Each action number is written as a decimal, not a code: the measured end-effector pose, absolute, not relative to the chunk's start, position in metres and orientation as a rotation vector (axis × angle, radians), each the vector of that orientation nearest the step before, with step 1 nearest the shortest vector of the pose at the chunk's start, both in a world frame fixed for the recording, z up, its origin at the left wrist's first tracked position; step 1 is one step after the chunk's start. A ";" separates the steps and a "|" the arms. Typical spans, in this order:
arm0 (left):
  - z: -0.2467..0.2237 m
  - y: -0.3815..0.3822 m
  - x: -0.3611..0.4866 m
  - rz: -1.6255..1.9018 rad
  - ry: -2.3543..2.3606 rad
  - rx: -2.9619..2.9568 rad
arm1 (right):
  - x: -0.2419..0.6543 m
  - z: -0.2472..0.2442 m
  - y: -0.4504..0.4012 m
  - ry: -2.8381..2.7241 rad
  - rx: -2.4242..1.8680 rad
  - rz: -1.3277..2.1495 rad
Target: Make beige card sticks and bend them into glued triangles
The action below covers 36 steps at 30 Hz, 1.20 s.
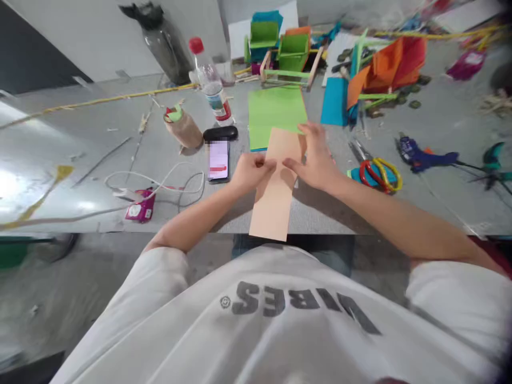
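Note:
A long peach paper strip [275,205] lies slanted between my hands, its near end reaching past the table's front edge. My left hand [252,172] pinches the strip's left edge with fingers closed. On the right side, my right hand [314,157] has its thumb on top of the strip and its fingers curled around the far right corner. Beneath the strip's far end lies a green sheet [277,112], with a blue edge showing under it.
Scissors [380,173] and a blue glue gun [426,154] lie right. A phone [218,160], bottle [216,93], jar [184,128] and white cable [168,186] are left. Folded paper models [286,50] stand behind the green sheet.

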<state>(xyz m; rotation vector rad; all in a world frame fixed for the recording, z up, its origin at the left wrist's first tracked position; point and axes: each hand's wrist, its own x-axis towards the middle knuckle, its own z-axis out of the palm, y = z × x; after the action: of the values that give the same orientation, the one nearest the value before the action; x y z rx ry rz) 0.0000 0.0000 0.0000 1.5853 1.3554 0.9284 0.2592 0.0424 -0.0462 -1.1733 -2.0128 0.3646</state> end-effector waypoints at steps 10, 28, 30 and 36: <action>-0.016 -0.020 -0.010 0.609 1.224 1.427 | 0.262 -0.045 0.026 -1.738 -1.063 0.881; -0.022 -0.016 -0.007 0.714 1.224 1.393 | 0.280 -0.035 0.033 -1.845 -0.846 0.916; -0.024 -0.016 -0.007 0.769 1.213 1.397 | 0.284 -0.033 0.035 -1.899 -0.815 1.009; -0.032 -0.012 -0.005 0.862 1.171 1.370 | 0.291 -0.017 0.031 -1.945 -0.882 0.950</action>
<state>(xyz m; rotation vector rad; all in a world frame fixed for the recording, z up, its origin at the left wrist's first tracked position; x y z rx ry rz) -0.0053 -0.0122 -0.0324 1.3704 1.1710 0.8623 0.2911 0.0305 -0.0172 -0.8823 -1.9453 0.9502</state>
